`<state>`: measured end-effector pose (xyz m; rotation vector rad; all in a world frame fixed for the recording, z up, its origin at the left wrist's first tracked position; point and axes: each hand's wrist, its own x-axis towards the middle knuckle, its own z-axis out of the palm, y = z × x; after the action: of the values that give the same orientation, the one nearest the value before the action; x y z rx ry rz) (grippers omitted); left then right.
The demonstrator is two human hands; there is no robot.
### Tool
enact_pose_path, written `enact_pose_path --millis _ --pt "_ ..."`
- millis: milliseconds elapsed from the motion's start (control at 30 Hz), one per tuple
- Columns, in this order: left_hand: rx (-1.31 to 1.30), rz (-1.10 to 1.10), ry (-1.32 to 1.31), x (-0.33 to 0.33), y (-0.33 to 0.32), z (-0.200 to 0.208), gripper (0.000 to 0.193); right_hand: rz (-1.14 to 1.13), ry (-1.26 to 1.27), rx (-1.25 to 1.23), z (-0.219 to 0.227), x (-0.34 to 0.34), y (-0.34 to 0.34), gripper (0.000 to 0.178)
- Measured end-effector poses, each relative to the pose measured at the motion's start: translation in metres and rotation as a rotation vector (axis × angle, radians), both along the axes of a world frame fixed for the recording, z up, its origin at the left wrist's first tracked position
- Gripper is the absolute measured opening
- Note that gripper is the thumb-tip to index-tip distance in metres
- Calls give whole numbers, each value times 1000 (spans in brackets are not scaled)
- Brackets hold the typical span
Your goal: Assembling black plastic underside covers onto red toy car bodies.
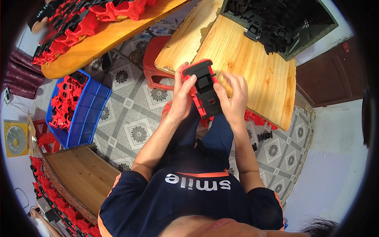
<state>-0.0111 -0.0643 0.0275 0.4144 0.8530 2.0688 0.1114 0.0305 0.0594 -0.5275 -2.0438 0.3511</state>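
A red and black plastic housing (204,87), long and rounded at the corners, is held up above my lap near the table's near edge. My left hand (182,93) grips its left side, with the thumb lying over the red rim. At the other side is my right hand (235,96); its thumb presses the housing's right edge while the fingers curve loosely above, slightly blurred. Black pieces with a square raised block fill the housing's middle. The underside is hidden from view.
A wooden table (252,75) bears a dark green bin (290,55) of black parts. Left are a blue crate (89,106) of red parts, a red stool (152,63), and another table (79,51) heaped with red and black housings. A person's hand (39,25) shows beyond.
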Motion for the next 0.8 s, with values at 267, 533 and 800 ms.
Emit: enact_pose_path --millis 267,533,800 --pt "-79 359 254 -17 -17 3 61 630 -156 -860 -4 -18 6 56" --pt "-75 490 711 -33 -107 30 114 813 8 -937 -29 -62 -73 65" --pt "-146 1482 256 -125 -324 60 72 1431 -296 -996 -16 -121 -121 92"
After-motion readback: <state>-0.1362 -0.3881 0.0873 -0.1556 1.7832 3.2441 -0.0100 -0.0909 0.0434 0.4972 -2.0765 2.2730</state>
